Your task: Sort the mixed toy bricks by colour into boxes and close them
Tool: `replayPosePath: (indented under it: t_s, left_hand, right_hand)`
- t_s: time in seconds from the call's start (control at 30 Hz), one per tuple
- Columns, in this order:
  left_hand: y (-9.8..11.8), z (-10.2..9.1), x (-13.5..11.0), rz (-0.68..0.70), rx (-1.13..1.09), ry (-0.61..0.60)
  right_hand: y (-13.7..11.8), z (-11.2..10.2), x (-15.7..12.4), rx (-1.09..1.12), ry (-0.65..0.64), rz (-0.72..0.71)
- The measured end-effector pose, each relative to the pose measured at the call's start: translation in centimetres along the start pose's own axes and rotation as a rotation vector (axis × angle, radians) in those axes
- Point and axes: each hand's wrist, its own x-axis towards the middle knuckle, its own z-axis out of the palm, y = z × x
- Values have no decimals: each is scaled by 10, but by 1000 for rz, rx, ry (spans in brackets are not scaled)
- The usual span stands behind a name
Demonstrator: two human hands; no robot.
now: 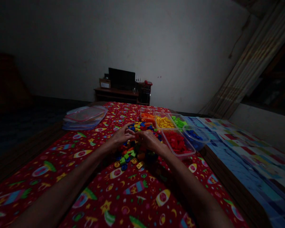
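My left hand (122,134) and my right hand (148,141) meet above a loose pile of multicoloured plastic bricks (130,155), their fingertips almost touching. Whatever lies between the fingers is too small and dark to make out. The pile rests on a red rocket-print bedsheet (133,193). Just right of my right hand stands a clear plastic tub of red bricks (178,152). Beyond it are a tub of blue bricks (194,136), a tub of green bricks (179,122), a tub of yellow bricks (164,122) and a tub of orange bricks (147,116).
Stacked clear plastic lids (84,117) lie at the sheet's far left. A blue patterned mat (249,158) lies to the right, past a wooden bed edge (228,180). A low desk with a dark monitor (121,79) stands against the far wall.
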Motion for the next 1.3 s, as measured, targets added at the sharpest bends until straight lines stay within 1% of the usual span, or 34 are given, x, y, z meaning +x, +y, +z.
replayPosePath:
  t_s: [0.07,0.17,0.23,0.3,0.4,0.5,0.57,0.63,0.7,0.77,0.87,0.93,1.0,1.07,1.13,1.23,1.3]
  left_hand:
    - [5,-3,-2,-24,15,35]
    - [6,-14,-2,52,184,86]
    - [3,-21,0,114,339,135]
    - [-2,-28,1,141,469,192]
    - [-15,-36,2,162,624,230]
    - [-32,-46,6,162,709,254]
    - [-44,-51,14,134,718,272]
    - [-55,-55,26,64,720,249]
    - [-62,-55,41,-7,718,190]
    - [-67,-52,56,-32,711,127]
    - [-67,-44,77,37,681,15]
    - [-63,-35,91,83,648,-75]
    - [-57,-25,103,103,619,-133]
    - [-51,-16,110,108,601,-157]
    - [-46,-10,109,125,583,-199]
    - [-42,-5,96,204,594,-243]
    - [-39,-5,83,269,626,-236]
  right_hand:
    - [2,-7,-1,-13,51,11]
    - [14,-24,6,-63,161,101]
    - [27,-39,21,-119,241,201]
    - [42,-55,42,-186,302,304]
    - [61,-74,75,-261,326,426]
    - [69,-78,91,-311,251,480]
    - [67,-72,91,-320,170,440]
    - [64,-64,85,-306,58,357]
    - [62,-56,79,-290,-72,283]
    - [63,-49,75,-284,-164,248]
    - [69,-40,74,-295,-226,222]
    - [72,-33,75,-325,-308,210]
    - [74,-27,73,-361,-391,201]
    - [75,-22,69,-375,-411,196]
    - [75,-21,63,-358,-374,185]
    - [75,-24,52,-307,-318,150]
    - [74,-25,44,-291,-297,126]
